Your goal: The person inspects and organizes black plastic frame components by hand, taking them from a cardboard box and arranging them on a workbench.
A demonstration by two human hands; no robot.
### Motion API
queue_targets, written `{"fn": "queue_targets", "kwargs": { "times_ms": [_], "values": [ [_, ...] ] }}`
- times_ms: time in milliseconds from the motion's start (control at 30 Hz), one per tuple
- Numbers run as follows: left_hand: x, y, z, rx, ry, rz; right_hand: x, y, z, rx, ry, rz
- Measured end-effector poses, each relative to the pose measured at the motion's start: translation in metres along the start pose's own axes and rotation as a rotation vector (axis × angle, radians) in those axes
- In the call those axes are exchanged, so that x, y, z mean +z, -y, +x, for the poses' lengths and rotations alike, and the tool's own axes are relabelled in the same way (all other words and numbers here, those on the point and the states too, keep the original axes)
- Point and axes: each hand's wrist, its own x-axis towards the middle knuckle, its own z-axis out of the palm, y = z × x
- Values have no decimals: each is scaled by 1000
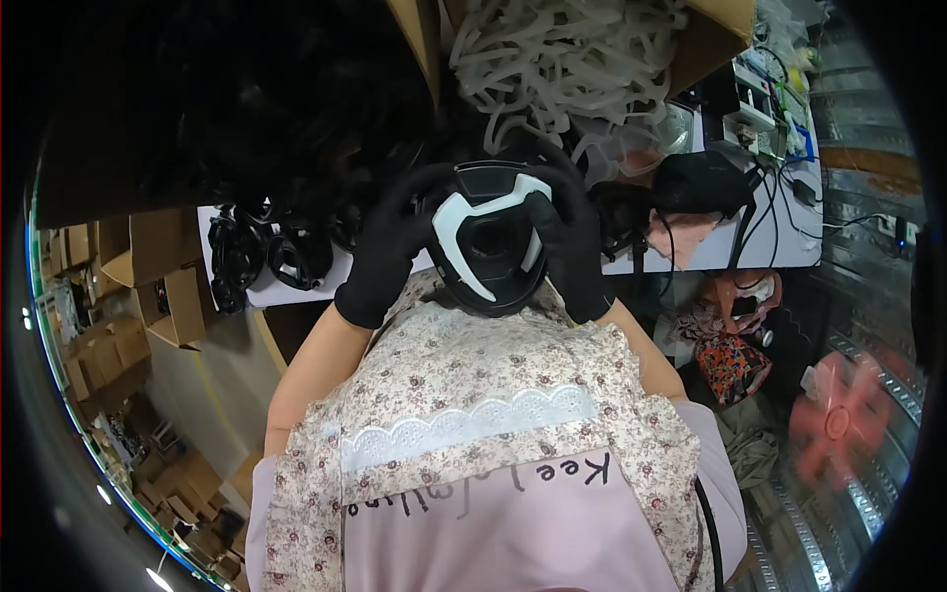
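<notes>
Both my hands wear black gloves and hold one black round mask-like part (490,281) just above my chest. My left hand (387,247) grips its left rim. My right hand (572,242) grips its right side, fingers pressing on a white curved plastic frame (473,212) that lies across the part's face. The hollow centre of the black part shows between my hands.
A cardboard box full of several white frames (562,54) stands on the white table (779,232) ahead. Several black parts (266,257) lie at the table's left. Cardboard boxes (163,286) sit at left, a red fan (838,419) at right.
</notes>
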Motion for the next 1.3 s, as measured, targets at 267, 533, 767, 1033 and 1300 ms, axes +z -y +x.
{"fn": "queue_targets", "kwargs": {
  "times_ms": [267,533,767,1033,1300],
  "values": [
    [0,-2,-16,196,-6,164,22,1,-18,89,-174,-29],
    [-20,24,-8,93,-88,-162,-8,5,-12,-105,34,-141],
    [5,14,-16,50,-63,-319,-28,22,-9,-141,182,-180],
    [1,1,6,158,21,237,-19,55,-7,-370,528,-200],
    [6,-18,16,107,-14,77,-69,89,2,-632,14,-845]
  ]
}}
